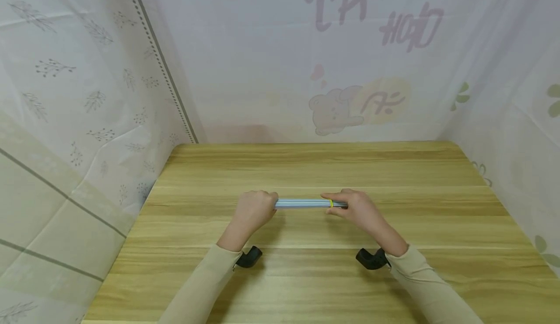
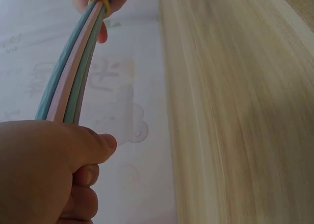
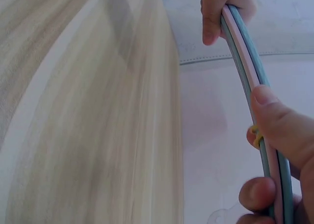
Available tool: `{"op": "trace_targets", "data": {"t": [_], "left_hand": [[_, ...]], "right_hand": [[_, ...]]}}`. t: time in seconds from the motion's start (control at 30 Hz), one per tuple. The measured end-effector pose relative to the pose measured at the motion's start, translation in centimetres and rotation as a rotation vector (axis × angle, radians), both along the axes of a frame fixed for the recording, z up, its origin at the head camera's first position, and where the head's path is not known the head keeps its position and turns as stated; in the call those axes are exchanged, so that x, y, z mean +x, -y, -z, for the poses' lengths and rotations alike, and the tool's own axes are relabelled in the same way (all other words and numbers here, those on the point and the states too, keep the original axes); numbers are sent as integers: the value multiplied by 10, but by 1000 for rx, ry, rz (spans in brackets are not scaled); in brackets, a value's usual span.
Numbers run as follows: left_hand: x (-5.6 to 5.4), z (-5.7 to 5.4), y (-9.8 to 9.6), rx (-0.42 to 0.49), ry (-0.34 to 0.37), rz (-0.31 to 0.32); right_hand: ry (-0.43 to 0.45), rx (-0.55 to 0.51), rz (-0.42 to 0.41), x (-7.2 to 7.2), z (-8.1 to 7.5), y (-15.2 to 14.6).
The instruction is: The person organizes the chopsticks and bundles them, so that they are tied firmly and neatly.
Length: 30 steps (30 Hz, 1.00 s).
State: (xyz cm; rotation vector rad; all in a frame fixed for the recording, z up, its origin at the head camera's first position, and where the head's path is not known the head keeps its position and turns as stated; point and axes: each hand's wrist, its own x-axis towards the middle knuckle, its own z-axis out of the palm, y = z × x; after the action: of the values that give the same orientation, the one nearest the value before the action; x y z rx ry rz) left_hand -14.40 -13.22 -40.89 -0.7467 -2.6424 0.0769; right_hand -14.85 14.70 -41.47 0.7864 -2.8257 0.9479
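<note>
A bundle of slim pastel pencils (image 1: 303,203), blue, green and pink, is held level above the table. My left hand (image 1: 255,211) grips one end with curled fingers; in the left wrist view the thumb lies across the pencils (image 2: 73,67). Near the other end, my right hand (image 1: 359,211) pinches the bundle between thumb and fingers. A yellow rubber band (image 1: 331,203) circles the pencils there. In the right wrist view the band (image 3: 256,136) sits beside the right thumb (image 3: 279,118). The pencil ends inside the left hand are hidden.
The wood-grain table (image 1: 306,285) spreads beneath both hands. Printed curtains (image 1: 245,71) hang behind it and at both sides. A black wrist mount (image 1: 249,257) shows at the left sleeve, and another black mount (image 1: 371,259) at the right.
</note>
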Motion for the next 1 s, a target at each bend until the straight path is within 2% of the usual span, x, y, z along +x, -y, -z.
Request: {"op": "trace_targets", "data": {"t": [0.17,0.47,0.73,1.0], "left_hand": [[-1,2,1,-8,-20,3],[-2,2,1,-1,-31,-4],[-1,2,1,7,-34,2],[-1,1,-3,-1,-17,9]], "right_hand": [[18,16,38,3,-2,4],[127,-6,-34,0,-9,-11],[115,90,-40,0,-17,-13],[66,101,-55,1,-18,-5]]}}
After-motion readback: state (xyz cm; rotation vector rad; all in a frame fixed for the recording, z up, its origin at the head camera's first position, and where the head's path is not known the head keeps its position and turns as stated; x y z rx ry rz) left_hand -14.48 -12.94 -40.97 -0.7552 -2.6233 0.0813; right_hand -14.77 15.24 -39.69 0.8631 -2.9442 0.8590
